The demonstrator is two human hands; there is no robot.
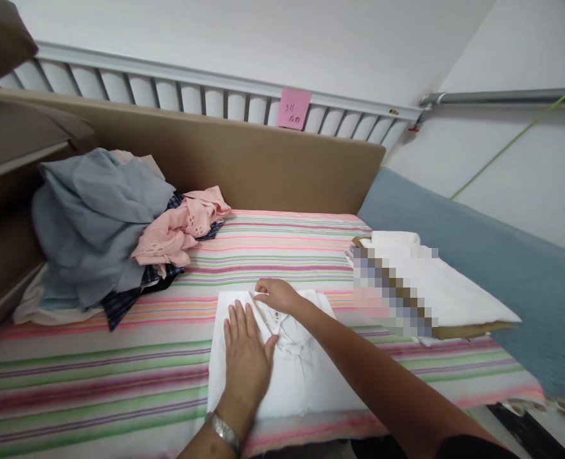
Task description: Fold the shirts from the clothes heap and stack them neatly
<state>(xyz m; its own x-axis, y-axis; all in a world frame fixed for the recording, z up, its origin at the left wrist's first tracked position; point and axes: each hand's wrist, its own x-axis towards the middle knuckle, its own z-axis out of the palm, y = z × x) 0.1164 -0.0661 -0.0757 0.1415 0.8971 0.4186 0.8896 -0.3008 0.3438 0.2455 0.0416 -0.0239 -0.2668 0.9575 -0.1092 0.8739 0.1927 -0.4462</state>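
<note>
A folded white collared shirt point(306, 376) lies on the striped sheet point(120, 376) near the front edge. My left hand point(244, 357), with a metal watch on its wrist, rests flat on the shirt's left half with its fingers stretched out. My right hand point(275, 294) reaches across to the shirt's far edge, its fingers curled and pinching the fabric by the collar.
A loose heap of clothes sits at the back left: grey-blue garments point(95, 217), a pink one point(179, 233), a dark checked one point(124, 299). Folded white cloth point(444, 287) lies at the right beside a blue-grey padded side point(478, 255). A brown board point(263, 166) closes the back.
</note>
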